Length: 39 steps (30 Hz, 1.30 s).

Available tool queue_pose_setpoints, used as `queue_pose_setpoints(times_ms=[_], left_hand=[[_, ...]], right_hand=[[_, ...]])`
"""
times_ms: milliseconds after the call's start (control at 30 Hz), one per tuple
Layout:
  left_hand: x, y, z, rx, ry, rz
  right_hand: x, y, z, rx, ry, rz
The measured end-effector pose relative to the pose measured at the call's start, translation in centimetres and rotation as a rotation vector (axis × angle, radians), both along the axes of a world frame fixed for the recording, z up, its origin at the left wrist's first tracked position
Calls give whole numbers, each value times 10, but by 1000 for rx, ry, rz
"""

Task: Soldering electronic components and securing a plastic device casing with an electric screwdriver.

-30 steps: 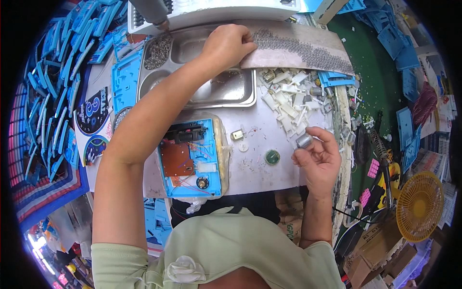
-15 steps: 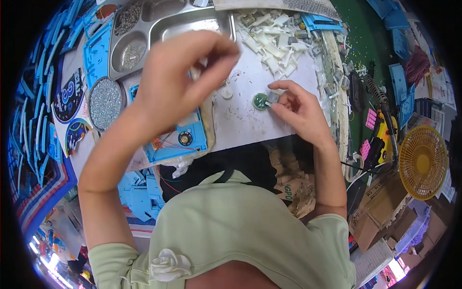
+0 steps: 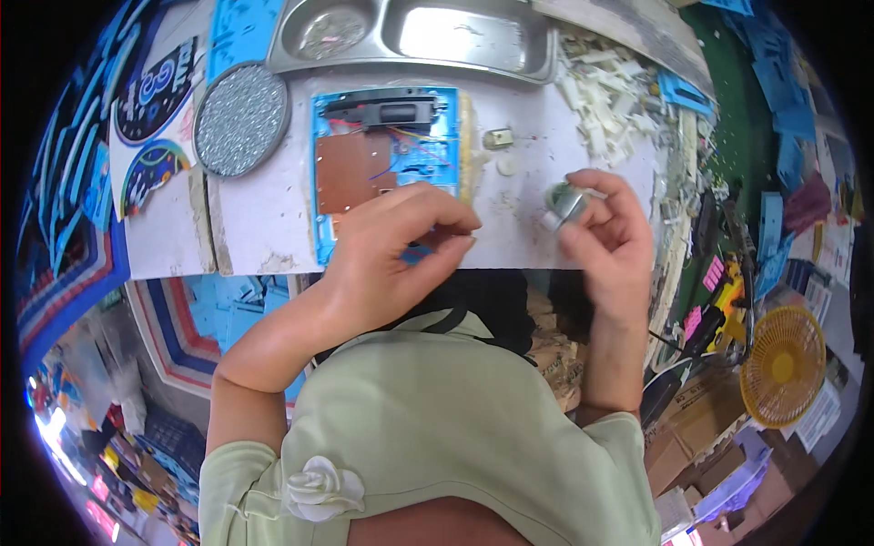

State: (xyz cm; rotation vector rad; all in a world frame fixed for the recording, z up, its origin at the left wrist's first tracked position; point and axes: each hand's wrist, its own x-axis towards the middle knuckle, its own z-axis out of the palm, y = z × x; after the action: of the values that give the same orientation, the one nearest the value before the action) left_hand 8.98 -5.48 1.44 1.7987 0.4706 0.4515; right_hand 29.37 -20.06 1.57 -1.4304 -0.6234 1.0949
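Drawn back from the board beyond the tray, the left hand (image 3: 391,255) now hovers over the near edge of the blue case (image 3: 446,168), thumb and fingertips almost meeting; whether something tiny sits between them cannot be told. Right hand (image 3: 612,232) still pinches a silver motor (image 3: 573,206) between thumb and fingers, above the table (image 3: 519,237), partly hiding a green disc (image 3: 555,193).

Wires and a brown sheet show inside the case. Just to its right lie a second motor (image 3: 497,137) and a white wheel (image 3: 506,164); to its left stands a dish (image 3: 288,100) full of small silvery bits. Farther back come the steel tray (image 3: 384,36), a heap of white parts (image 3: 605,96) to its right, and the pale board (image 3: 637,32) behind them.

Off the table, striped cloth (image 3: 68,296) borders blue pieces on the left. Rightward stand a yellow fan (image 3: 783,364) and cardboard boxes (image 3: 701,414); beyond, blue panels (image 3: 774,82) lie beside green floor (image 3: 724,109).
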Motion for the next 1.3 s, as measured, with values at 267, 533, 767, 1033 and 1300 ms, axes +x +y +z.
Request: queue_pose_setpoints(times_ms=[267, 533, 767, 1033, 1300], left_hand=[[-7, -2, -9, -67, -45, 86], [-12, -1, -12, -165, -96, 105], [-22, 15, -18, 512, -221, 58], [-31, 18, -12, 294, -255, 64], [-32, 22, -10, 463, -256, 7]], right_hand=[[-31, 29, -11, 15, 385, 231], [-39, 30, -13, 139, -394, 275], [-41, 43, 4, 64, -362, 253], [-47, 53, -2, 511, -740, 299], [-45, 51, 1, 529, -754, 387]])
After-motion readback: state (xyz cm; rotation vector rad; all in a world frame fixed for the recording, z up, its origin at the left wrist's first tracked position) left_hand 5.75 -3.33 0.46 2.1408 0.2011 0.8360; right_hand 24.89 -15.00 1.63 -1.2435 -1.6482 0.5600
